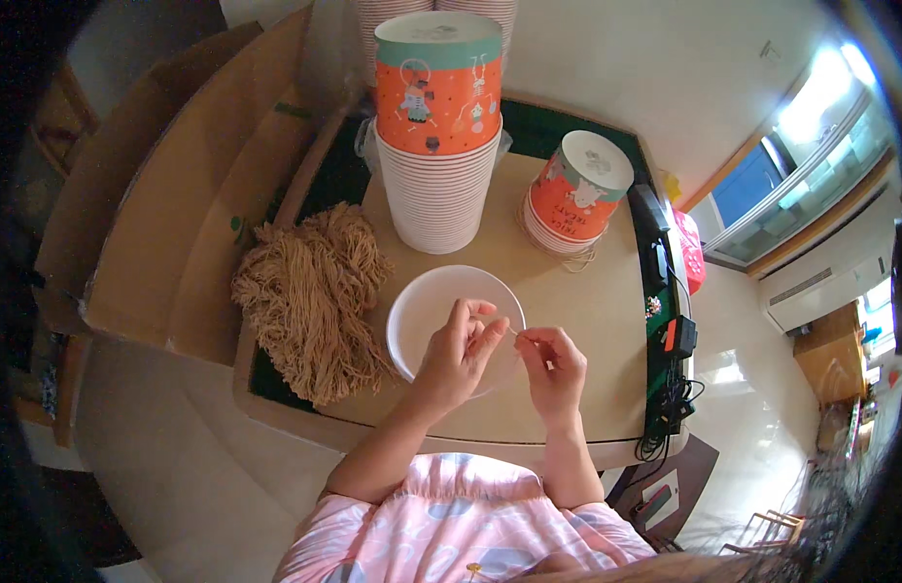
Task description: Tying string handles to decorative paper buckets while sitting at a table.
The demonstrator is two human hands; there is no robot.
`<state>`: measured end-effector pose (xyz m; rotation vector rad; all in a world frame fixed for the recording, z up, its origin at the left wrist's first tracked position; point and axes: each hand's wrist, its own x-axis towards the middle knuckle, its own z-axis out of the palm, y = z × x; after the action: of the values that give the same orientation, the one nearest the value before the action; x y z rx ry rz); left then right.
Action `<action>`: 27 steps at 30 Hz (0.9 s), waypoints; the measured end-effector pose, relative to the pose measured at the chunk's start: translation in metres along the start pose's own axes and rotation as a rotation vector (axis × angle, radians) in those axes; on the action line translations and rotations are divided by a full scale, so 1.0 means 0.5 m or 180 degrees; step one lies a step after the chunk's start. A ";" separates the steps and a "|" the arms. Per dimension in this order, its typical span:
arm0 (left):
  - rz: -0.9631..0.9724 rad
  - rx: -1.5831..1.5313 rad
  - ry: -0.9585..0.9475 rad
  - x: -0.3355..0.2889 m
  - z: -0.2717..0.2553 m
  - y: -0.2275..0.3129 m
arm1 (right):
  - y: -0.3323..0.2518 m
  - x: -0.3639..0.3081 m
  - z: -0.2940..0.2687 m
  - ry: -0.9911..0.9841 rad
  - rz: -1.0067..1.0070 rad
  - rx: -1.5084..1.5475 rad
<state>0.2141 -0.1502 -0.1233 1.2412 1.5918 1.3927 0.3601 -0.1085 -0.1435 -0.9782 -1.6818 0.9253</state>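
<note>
A white round tub [419, 309] stands mouth up in front of me, and both hands are over its near right part. My left hand [458, 348] is curled, its thumb tip close to a short thin cord [514, 332]. From the other side my right hand [553, 361] pinches that cord between thumb and fingertips. Left of the tub lies a big heap of tan cords [315, 301]. Behind it rises a tall stack of upturned paper buckets [437, 107], orange and green on top with white rims below.
A shorter stack of orange buckets [577, 194] stands at the right back, cord loops around its base. An open cardboard box [198, 214] flanks the table's left side. Black cables and an adapter [680, 336] line the right edge. More buckets stand behind the tall stack.
</note>
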 end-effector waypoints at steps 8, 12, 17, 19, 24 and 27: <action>0.0205 0.0129 -0.0185 -0.007 -0.005 0.039 | -0.009 0.003 -0.002 -0.0161 0.0074 0.0225; 0.0713 0.0943 -0.0497 -0.005 -0.032 0.029 | -0.031 0.011 -0.032 -0.0246 -0.0030 -0.0112; 0.0737 0.0318 -0.0788 0.007 -0.032 0.087 | -0.036 0.011 -0.033 -0.0348 -0.0423 -0.0073; 0.0770 0.0248 -0.0688 0.005 -0.028 0.090 | -0.032 0.010 -0.034 -0.0161 -0.0520 -0.0053; 0.0785 0.0053 -0.0204 0.004 -0.048 0.105 | 0.022 -0.009 -0.039 -0.0284 -0.0311 -0.0212; 0.0720 -0.0170 -0.0054 -0.001 -0.067 0.101 | 0.035 -0.010 -0.040 -0.0365 -0.0353 -0.0282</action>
<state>0.1945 -0.1628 -0.0674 1.4320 1.4274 1.5483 0.3835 -0.1032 -0.1554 -0.8945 -1.8679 0.8534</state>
